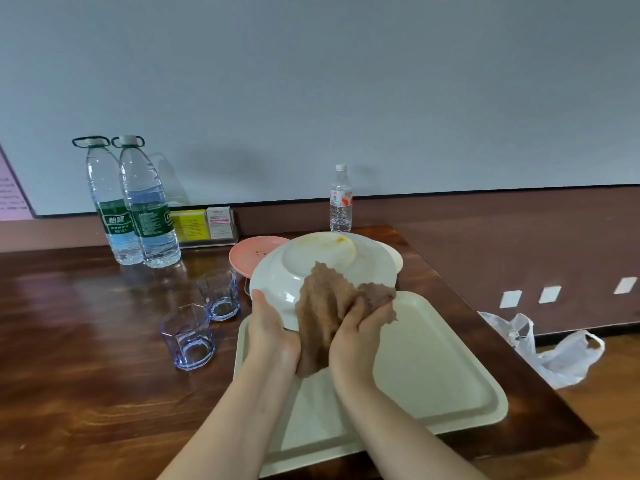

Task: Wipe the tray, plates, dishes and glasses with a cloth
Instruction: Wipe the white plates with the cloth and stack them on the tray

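Above the tray (450, 368), left hand (268, 327) grips the tilted plate (311, 268) by its rim; right hand (360, 336) clutches the soft cloth (323, 306) against it. Plate judged rigid, light, slippery, breakable.

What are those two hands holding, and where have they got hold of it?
The left hand grips the white plate by its near rim, tilted above the tray. The right hand clutches the brown cloth, bunched against the plate.

cloth (322, 313) hides white plate's (277, 275) near rim
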A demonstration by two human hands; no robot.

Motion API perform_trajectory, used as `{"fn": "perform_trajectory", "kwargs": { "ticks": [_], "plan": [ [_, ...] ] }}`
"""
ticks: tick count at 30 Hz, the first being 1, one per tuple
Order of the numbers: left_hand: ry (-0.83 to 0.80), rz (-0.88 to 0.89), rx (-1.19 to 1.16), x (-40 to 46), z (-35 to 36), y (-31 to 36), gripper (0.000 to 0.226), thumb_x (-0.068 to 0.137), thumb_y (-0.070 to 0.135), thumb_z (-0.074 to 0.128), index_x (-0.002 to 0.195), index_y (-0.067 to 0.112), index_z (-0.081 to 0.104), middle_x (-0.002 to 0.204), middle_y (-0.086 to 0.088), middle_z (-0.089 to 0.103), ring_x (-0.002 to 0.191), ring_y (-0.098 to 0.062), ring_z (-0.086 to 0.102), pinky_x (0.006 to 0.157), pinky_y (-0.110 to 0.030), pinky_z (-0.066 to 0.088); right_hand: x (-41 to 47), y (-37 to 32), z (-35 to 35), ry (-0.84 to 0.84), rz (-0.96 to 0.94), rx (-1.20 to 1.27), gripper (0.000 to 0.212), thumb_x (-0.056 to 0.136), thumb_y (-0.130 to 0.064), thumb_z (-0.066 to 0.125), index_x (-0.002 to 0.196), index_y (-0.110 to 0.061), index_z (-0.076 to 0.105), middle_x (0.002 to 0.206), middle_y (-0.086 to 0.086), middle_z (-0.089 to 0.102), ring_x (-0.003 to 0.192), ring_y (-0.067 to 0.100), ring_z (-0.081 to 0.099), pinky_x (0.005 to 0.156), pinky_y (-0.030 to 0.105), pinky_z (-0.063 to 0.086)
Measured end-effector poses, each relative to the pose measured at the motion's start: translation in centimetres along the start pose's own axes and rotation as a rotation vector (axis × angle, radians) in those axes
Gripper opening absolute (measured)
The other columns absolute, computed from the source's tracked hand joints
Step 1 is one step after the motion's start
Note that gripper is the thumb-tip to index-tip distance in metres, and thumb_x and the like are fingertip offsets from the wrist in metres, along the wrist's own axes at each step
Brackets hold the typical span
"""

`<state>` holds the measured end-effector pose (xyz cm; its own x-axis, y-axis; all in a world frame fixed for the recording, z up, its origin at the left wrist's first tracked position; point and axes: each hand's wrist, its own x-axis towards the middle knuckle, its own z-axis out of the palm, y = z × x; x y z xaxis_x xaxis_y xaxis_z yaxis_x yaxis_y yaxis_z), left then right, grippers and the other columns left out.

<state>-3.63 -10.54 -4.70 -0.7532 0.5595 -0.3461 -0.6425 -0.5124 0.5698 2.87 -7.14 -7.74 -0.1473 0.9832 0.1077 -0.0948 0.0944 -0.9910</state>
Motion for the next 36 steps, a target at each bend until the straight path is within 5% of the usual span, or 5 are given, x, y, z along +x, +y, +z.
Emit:
{"fn": "perform_trajectory", "kwargs": {
  "ticks": [11,20,28,33,36],
  "plan": [
    [-0.153,0.13,0.265,0.5,-2.5,1.9,0.033,0.097,0.045,0.042,0.116,0.023,0.058,0.117,0.001,0.063,0.11,-0.027,0.061,0.092,-0.044,0.049,11.5,-2.0,-2.6,-0.294,-0.124,-0.736,0.048,0.102,-0.039,0.014,0.148,-0.027,0.023,0.158,-0.001,0.014,0.146,0.022,0.001,0.115,0.051,-0.002],
    [-0.019,0.172,0.192,0.2,0.4,1.2,0.029,0.096,0.043,0.045,0.107,0.017,0.051,0.086,-0.002,0.062,0.081,-0.023,0.062,0.081,-0.037,0.052,1.1,-0.5,-1.4,-0.111,-0.466,-0.82,0.081,0.083,-0.053,-0.003,0.149,-0.01,0.015,0.146,0.011,0.034,0.137,0.027,0.026,0.115,0.036,0.01],
    [-0.114,0.108,0.25,1.1,-2.1,1.3,0.046,0.094,0.051,0.042,0.13,0.024,0.052,0.119,-0.007,0.064,0.103,-0.031,0.063,0.094,-0.052,0.048,8.4,-3.7,-2.6,-0.283,-0.103,-0.542,0.045,0.103,-0.027,0.011,0.138,-0.016,0.036,0.141,0.014,0.042,0.131,0.035,0.035,0.106,0.045,0.028],
    [-0.038,0.106,0.196,0.2,-0.8,1.7,0.038,0.094,0.046,0.047,0.118,0.017,0.054,0.094,-0.001,0.065,0.082,-0.02,0.064,0.068,-0.033,0.052,2.3,-1.9,-2.1,-0.142,-0.489,-0.721,0.074,0.086,-0.052,0.0,0.144,-0.016,0.03,0.139,0.005,0.043,0.132,0.023,0.033,0.108,0.041,0.027],
    [-0.063,0.096,0.239,0.1,-1.0,2.0,0.038,0.093,0.047,0.047,0.116,0.018,0.057,0.101,-0.004,0.068,0.088,-0.025,0.066,0.079,-0.039,0.054,2.8,-1.6,-2.6,-0.146,-0.481,-0.692,0.066,0.092,-0.051,0.006,0.148,-0.019,0.022,0.145,0.003,0.037,0.135,0.02,0.028,0.108,0.038,0.025]
  ]
}}
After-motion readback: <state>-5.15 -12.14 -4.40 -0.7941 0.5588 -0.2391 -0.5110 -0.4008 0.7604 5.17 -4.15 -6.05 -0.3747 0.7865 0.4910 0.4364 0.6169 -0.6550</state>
